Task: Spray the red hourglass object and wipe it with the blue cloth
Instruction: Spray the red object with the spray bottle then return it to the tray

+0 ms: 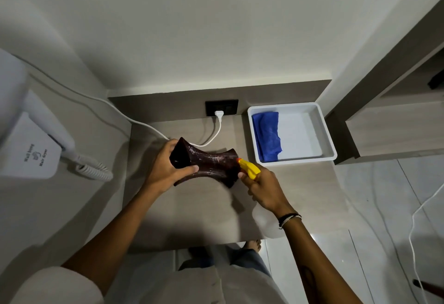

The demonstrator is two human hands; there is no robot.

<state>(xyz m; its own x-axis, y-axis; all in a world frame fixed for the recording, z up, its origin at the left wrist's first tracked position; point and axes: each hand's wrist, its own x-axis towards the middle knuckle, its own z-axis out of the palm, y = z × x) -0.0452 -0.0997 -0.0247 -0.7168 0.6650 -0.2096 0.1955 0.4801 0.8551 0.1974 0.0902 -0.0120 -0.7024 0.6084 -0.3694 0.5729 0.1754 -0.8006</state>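
Nearest the camera, two bare forearms reach forward over a grey-brown counter point(192, 212). Above that counter the left hand point(165, 168) grips one flared end of the red hourglass object point(209, 162), thumb across its underside and fingers curled behind the rim, so the dark red piece lies sideways in the air with its narrow waist between the two hands. Its upper surface glistens with wet droplets. The right hand point(263, 188) is wrapped around the neck of a spray bottle point(266, 223), whose pale translucent body hangs below the wrist beside dark and light wristbands point(289, 218). The yellow spray head point(249, 168), tipped with an orange nozzle, points at the far flared end of the hourglass and sits just beside it; whether a finger is pressing the trigger cannot be told.

Farther back on the right, a white tray point(326, 135) rests on the counter, and the blue cloth point(268, 135) lies crumpled in its left half, well apart from both hands. Behind the hourglass, a white plug point(218, 114) sits in a black wall socket point(222, 107). Far left, a white wall-mounted hair dryer point(31, 145) hangs with its coiled cord point(93, 168).
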